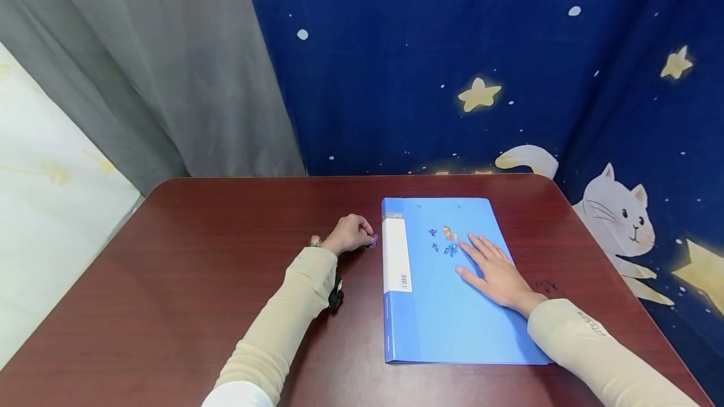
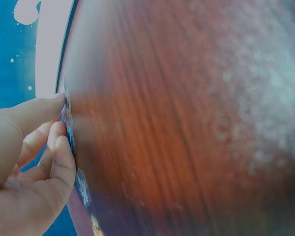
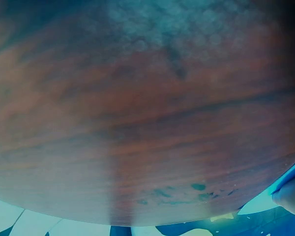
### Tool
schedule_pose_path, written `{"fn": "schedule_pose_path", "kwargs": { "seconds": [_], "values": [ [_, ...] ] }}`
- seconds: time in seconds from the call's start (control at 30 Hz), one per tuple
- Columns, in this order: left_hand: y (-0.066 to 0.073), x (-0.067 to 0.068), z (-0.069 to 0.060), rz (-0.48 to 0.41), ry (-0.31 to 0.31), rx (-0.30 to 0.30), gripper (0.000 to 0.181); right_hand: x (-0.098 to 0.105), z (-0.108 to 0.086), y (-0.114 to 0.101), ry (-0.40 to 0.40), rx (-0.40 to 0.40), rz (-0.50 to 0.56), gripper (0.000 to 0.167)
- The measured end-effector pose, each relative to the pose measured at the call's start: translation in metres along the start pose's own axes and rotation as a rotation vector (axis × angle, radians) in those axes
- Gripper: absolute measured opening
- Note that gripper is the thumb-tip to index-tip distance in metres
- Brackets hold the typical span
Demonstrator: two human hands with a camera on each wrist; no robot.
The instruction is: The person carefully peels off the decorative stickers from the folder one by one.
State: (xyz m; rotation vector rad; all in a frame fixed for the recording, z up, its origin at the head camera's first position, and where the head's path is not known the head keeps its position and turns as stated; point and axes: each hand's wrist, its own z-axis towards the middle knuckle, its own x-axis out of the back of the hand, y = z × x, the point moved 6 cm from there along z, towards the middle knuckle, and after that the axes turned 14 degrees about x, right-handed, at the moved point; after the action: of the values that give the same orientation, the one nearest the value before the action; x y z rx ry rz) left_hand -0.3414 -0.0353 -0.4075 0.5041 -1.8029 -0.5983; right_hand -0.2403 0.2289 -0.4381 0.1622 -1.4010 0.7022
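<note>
Left hand (image 1: 351,235) pinches a thin purple piece (image 1: 373,241); right hand (image 1: 495,274) splays on a rectangular folder (image 1: 452,325).

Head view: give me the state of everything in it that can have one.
Blue folder: closed, flat on the table
Left hand: pinching the small purple piece
Small purple piece: held beside the folder
Right hand: spread, resting on the folder's cover
Blue curtain: hanging behind the table
</note>
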Motion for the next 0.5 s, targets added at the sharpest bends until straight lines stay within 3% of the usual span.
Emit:
{"fn": "schedule_pose_path", "kwargs": {
  "seconds": [0.27, 0.37, 0.5],
  "values": [
    [0.004, -0.001, 0.0, 0.041, -0.002, -0.006, 0.008, -0.001, -0.001, 0.001, -0.001, -0.001, -0.002, 0.064],
    [0.014, 0.0, -0.002, 0.061, 0.037, -0.048, 0.006, -0.001, -0.001, 0.001, -0.002, -0.005, 0.002, 0.064],
    [0.038, -0.005, -0.004, 0.083, 0.105, -0.138, 0.005, -0.001, -0.001, 0.001, -0.005, -0.008, 0.005, 0.064]
  ]
}}
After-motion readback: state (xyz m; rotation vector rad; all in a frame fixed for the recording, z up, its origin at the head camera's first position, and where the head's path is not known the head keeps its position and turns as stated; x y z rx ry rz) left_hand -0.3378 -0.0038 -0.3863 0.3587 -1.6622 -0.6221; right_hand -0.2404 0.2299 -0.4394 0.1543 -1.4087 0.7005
